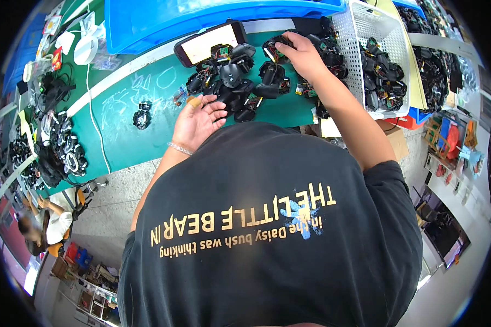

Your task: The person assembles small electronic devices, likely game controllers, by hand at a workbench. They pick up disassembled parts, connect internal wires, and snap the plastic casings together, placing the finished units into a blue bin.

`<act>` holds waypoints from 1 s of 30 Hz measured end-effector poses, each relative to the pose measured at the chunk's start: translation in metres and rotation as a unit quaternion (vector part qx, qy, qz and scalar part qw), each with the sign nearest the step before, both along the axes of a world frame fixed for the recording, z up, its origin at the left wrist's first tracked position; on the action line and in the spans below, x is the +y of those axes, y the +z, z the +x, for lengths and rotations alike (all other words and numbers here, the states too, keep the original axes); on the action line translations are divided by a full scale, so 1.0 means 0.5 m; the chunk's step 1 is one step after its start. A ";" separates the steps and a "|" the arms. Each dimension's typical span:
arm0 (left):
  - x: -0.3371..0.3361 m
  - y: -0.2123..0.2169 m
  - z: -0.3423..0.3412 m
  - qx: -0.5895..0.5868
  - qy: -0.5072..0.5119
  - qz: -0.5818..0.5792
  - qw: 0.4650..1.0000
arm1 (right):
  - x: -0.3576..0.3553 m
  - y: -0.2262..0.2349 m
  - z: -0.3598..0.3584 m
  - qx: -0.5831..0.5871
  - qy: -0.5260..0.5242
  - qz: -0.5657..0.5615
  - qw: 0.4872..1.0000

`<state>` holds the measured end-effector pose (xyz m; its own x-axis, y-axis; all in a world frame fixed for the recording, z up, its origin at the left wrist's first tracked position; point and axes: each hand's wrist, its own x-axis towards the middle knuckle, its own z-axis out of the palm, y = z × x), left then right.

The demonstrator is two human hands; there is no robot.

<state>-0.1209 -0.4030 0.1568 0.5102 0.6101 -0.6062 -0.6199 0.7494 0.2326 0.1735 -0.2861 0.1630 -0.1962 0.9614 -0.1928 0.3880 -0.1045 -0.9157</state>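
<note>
Viewpoint: looking down over the person's dark shirt at a green work mat (131,136) on a bench.
Right hand: the right hand (303,54) is reaching forward and closing its fingers around a small black electronic part (275,48) at the far edge of the pile; the grip looks firm, though the fingertips are partly hidden.
Left hand: the left hand (197,121) is resting open, palm up, fingers loosely spread, holding nothing, just beside the near edge of the pile.
Pile: a heap of black parts with exposed wiring (237,82) is lying on the mat between the two hands.
White basket: a white mesh basket (350,54) to the right is holding many similar black parts.
Lone part: one black piece (142,117) is sitting apart on the mat, to the left.
Phone: a phone (210,42) is lying beyond the pile.
Progress, as a judgement: the basket is already well filled, yet a sizeable heap is waiting on the mat, so the sorting appears roughly midway.
</note>
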 end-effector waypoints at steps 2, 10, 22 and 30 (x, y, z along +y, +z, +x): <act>0.009 0.020 0.019 0.083 -0.018 0.081 0.993 | -0.028 0.069 -0.027 0.127 -0.033 -0.043 0.990; 0.114 0.183 0.133 0.306 -0.021 0.436 0.846 | -0.104 0.201 -0.097 0.184 -0.022 0.070 0.980; 0.095 0.172 0.126 0.293 0.024 0.435 0.851 | -0.115 0.185 -0.096 0.310 -0.175 -0.025 0.934; 0.029 0.063 0.063 0.326 -0.103 0.189 0.921 | -0.154 -0.083 0.077 0.180 -0.371 -0.216 0.885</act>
